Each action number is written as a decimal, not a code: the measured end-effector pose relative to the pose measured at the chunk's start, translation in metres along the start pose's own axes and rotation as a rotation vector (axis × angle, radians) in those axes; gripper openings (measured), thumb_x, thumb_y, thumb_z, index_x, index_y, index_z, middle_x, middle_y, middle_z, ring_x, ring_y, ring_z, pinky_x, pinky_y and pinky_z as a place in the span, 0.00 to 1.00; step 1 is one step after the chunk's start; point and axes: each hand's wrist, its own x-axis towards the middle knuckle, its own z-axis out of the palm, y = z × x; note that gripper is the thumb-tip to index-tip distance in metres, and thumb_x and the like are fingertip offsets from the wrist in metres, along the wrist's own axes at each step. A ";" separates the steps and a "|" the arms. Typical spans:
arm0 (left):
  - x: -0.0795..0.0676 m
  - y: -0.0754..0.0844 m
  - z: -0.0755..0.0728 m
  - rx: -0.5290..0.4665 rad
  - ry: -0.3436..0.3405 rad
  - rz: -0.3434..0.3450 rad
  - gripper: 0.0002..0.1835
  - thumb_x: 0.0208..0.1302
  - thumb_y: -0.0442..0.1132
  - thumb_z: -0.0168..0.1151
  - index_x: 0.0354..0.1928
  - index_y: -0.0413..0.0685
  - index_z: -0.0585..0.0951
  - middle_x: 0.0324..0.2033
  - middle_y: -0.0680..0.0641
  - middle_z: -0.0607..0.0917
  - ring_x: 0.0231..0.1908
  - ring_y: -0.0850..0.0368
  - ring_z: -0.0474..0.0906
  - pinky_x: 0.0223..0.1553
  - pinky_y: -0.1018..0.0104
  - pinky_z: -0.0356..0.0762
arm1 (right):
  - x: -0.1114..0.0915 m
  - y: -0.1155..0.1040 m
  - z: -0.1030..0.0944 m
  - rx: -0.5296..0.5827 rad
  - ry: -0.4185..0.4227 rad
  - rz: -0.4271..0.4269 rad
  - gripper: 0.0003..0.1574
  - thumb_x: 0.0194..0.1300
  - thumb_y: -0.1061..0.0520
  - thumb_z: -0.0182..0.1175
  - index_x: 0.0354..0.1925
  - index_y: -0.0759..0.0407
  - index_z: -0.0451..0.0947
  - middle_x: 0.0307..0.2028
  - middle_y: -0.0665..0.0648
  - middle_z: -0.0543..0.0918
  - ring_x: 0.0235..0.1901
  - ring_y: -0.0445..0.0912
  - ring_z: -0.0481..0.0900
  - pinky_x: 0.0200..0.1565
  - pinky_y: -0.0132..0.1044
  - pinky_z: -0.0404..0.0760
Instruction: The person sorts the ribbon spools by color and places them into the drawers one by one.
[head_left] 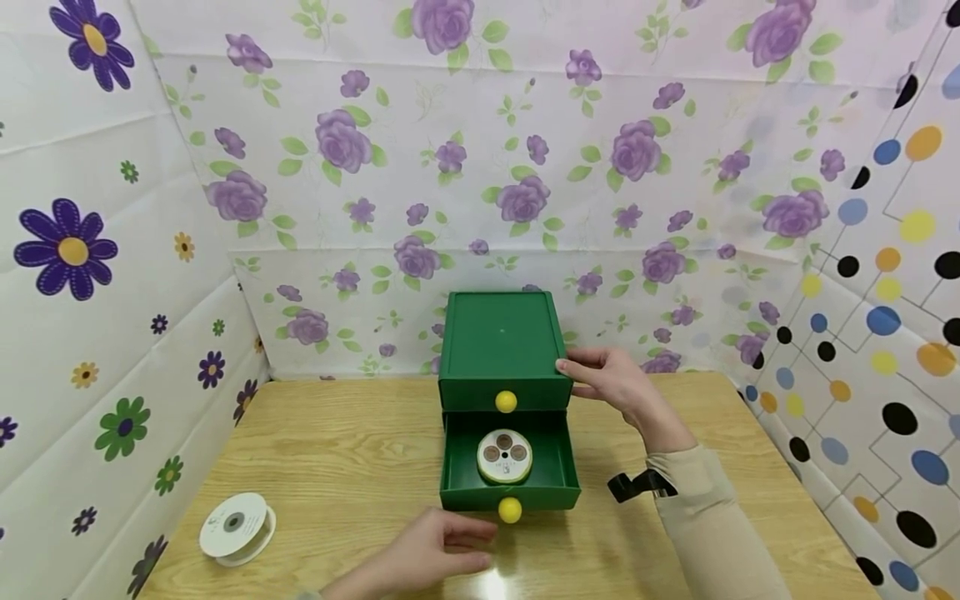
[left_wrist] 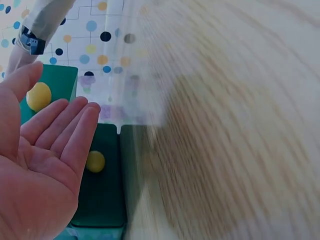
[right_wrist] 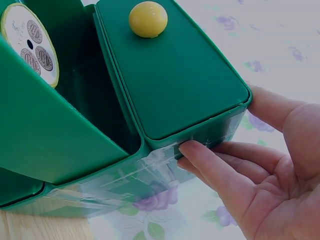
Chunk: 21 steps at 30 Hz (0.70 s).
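Note:
A green drawer cabinet [head_left: 501,333] with yellow knobs stands on the table. One drawer [head_left: 542,454] is pulled out, and a white spool [head_left: 505,468] with a yellow edge and brown round prints lies inside. My left hand [head_left: 431,546] is in front of this drawer, a little left of its yellow knob [head_left: 510,510]. Its fingers are extended and it holds nothing. At the cabinet's upper right front corner, the thumb of my right hand [head_left: 611,383] touches the top edge. Its fairly straight fingers rest against the taped side [right_wrist: 200,137] in the right wrist view.
A white spool [head_left: 236,525] lies at the left on the wooden table [head_left: 337,442]. Below the pulled-out drawer, the left wrist view shows another closed drawer with a yellow knob [left_wrist: 95,161]. Flower-printed sheets [head_left: 345,200] hang behind; a dotted sheet [head_left: 885,367] hangs on the right.

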 end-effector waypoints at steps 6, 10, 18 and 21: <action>0.006 0.002 0.007 -0.069 0.055 -0.031 0.21 0.76 0.38 0.68 0.65 0.32 0.83 0.58 0.34 0.87 0.57 0.47 0.87 0.53 0.67 0.86 | 0.000 0.000 0.000 0.002 -0.002 -0.005 0.48 0.76 0.44 0.69 0.78 0.72 0.65 0.76 0.73 0.66 0.75 0.65 0.68 0.64 0.49 0.82; 0.010 0.003 0.010 -0.077 0.125 -0.062 0.19 0.76 0.39 0.69 0.62 0.34 0.85 0.56 0.38 0.89 0.53 0.58 0.88 0.52 0.67 0.87 | -0.001 0.000 0.000 0.002 0.002 0.000 0.48 0.76 0.44 0.69 0.78 0.72 0.65 0.76 0.73 0.66 0.75 0.65 0.68 0.65 0.51 0.81; 0.013 0.010 0.021 -0.095 0.223 -0.096 0.16 0.76 0.41 0.70 0.57 0.39 0.88 0.54 0.37 0.89 0.53 0.55 0.88 0.51 0.68 0.87 | -0.001 -0.001 0.001 -0.005 0.009 0.005 0.48 0.76 0.43 0.69 0.78 0.71 0.66 0.76 0.72 0.68 0.74 0.64 0.70 0.63 0.49 0.83; 0.015 0.013 0.025 -0.104 0.247 -0.113 0.17 0.76 0.42 0.70 0.57 0.38 0.88 0.53 0.36 0.89 0.53 0.54 0.88 0.50 0.67 0.87 | -0.002 -0.002 0.001 -0.008 0.012 0.000 0.46 0.77 0.44 0.68 0.77 0.70 0.67 0.76 0.72 0.68 0.73 0.64 0.71 0.62 0.47 0.84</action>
